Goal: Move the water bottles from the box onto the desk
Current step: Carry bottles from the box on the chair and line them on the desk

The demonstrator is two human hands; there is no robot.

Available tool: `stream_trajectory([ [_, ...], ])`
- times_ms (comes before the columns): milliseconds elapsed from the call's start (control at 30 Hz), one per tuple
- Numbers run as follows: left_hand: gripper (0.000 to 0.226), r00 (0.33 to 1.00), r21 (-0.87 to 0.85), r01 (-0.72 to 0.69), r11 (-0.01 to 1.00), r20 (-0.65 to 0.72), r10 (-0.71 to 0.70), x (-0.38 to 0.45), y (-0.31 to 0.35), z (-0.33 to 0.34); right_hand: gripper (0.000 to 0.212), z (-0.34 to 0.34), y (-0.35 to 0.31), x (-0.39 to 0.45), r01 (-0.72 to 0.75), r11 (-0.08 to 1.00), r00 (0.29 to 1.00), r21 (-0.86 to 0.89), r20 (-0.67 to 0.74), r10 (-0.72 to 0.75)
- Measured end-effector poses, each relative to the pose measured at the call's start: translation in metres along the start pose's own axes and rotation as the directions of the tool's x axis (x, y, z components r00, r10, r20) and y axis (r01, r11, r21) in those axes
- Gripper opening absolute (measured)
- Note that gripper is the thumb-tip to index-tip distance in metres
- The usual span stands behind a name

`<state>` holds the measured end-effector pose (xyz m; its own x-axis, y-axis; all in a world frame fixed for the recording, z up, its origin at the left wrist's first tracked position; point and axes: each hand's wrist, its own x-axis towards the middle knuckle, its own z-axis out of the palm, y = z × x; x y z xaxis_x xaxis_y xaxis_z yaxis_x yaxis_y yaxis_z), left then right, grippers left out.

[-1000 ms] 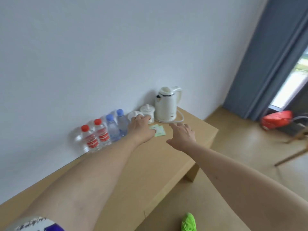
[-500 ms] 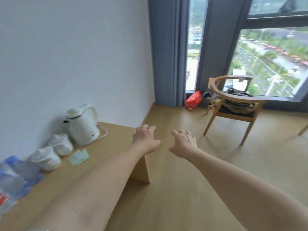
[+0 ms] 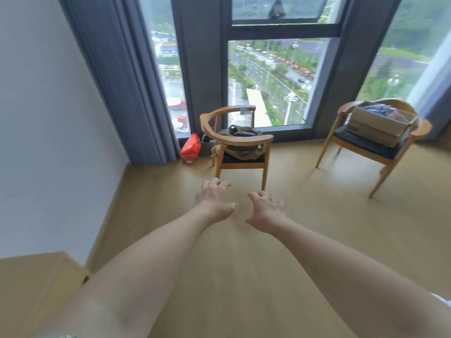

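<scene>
Two bare forearms are stretched forward over a light wooden floor [image 3: 317,215]. The left hand [image 3: 214,200] and right hand [image 3: 267,211] are held side by side, palms down, fingers loosely curled, nothing gripped. A corner of a wooden desk [image 3: 31,281] is seen at lower left, against a white wall. Ahead, tall windows [image 3: 271,81] are framed by a grey curtain [image 3: 117,81]. A wooden chair [image 3: 238,145] holding a dark bag [image 3: 241,142] is placed before the glass, with a red bag [image 3: 191,149] on the floor just beside it. On a second chair [image 3: 373,142] at the right, an open cardboard box [image 3: 378,125] is set on the seat.
</scene>
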<state>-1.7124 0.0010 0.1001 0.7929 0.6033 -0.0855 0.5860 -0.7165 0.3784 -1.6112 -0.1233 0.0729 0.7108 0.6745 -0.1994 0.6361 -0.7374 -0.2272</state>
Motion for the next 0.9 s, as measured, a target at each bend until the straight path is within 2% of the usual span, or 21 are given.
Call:
stream_trajectory([
  [133,0.067,0.991,0.001,-0.118,0.993,0.059,0.117,0.061,0.045,0.03,0.065,-0.014,0.051,0.035,-0.154,0.988,0.988,0.015,0.009,0.154],
  [300,0.07,0.949,0.049,-0.295,0.954,0.129,0.287,0.161,0.093,0.055,0.07,-0.034,0.101,0.096,-0.298,0.954,0.954,0.036,-0.03,0.299],
  [533,0.068,0.876,0.063,-0.469,0.881,0.156,0.456,0.313,0.161,0.054,0.067,-0.099,0.155,0.198,-0.509,0.857,0.851,0.076,-0.103,0.515],
  [667,0.066,0.84,-0.003,-0.528,0.849,0.144,0.523,0.387,0.199,0.048,0.068,-0.127,0.177,0.245,-0.567,0.815,0.803,0.117,-0.142,0.579],
  [900,0.067,0.767,-0.016,-0.609,0.793,0.242,0.594,0.482,0.259,0.089,0.065,-0.142,0.244,0.318,-0.65,0.74,0.739,0.173,-0.085,0.669],
])
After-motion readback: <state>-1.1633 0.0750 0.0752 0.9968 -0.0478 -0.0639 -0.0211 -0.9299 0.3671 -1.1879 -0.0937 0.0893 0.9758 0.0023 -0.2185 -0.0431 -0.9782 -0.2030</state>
